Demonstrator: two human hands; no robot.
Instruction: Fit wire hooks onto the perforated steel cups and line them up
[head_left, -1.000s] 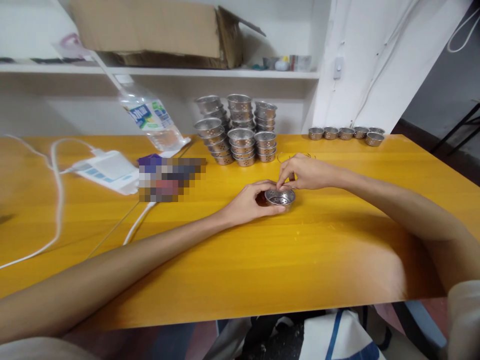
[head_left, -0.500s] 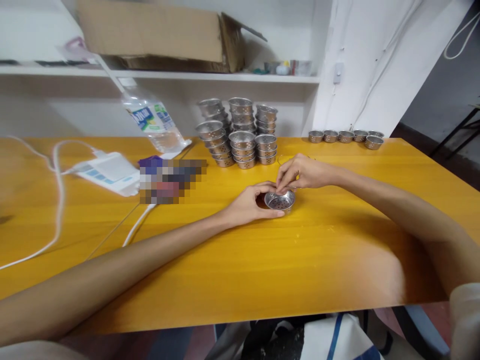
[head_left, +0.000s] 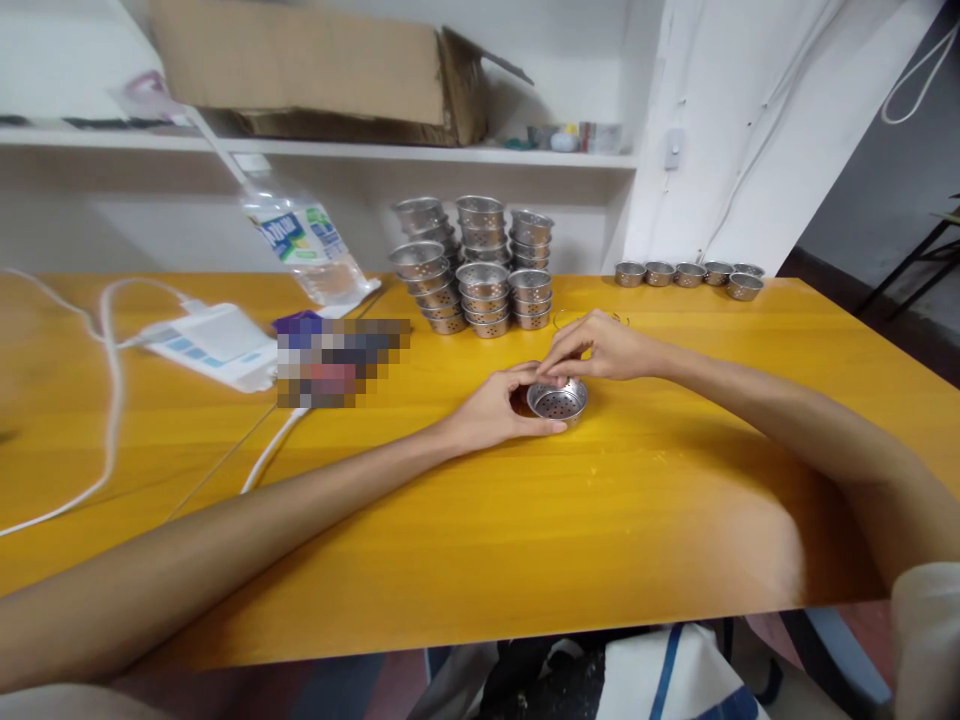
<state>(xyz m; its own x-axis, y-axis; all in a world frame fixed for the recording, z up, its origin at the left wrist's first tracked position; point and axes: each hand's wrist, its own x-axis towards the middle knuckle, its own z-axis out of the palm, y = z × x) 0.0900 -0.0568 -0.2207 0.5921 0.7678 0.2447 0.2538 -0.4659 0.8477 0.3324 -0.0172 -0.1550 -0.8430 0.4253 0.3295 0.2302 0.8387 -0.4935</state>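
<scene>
A small round metal cup with a perforated base point(head_left: 559, 402) rests upright on the yellow table. My left hand point(head_left: 499, 408) is closed around its left side, thumb along the near wall and fingers at the far rim. Over that far rim my right hand point(head_left: 592, 345) is pinched, its fingertips close to the left fingers. Whatever lies between the right fingertips is too small to make out. Just behind the right hand, a thin curved wire point(head_left: 619, 318) lies on the table, partly covered by the hand.
Stacks of perforated metal cups point(head_left: 486, 280) stand behind my hands, with several single cups point(head_left: 689, 274) at the far right. To the left are a plastic bottle point(head_left: 304, 240), a white power strip point(head_left: 214, 345) and cables. A cardboard box point(head_left: 300, 60) sits on the shelf.
My right hand has shifted slightly left along the cup's far rim. A thin wire end that showed beside its fingers is out of sight now. My left hand keeps its hold.
</scene>
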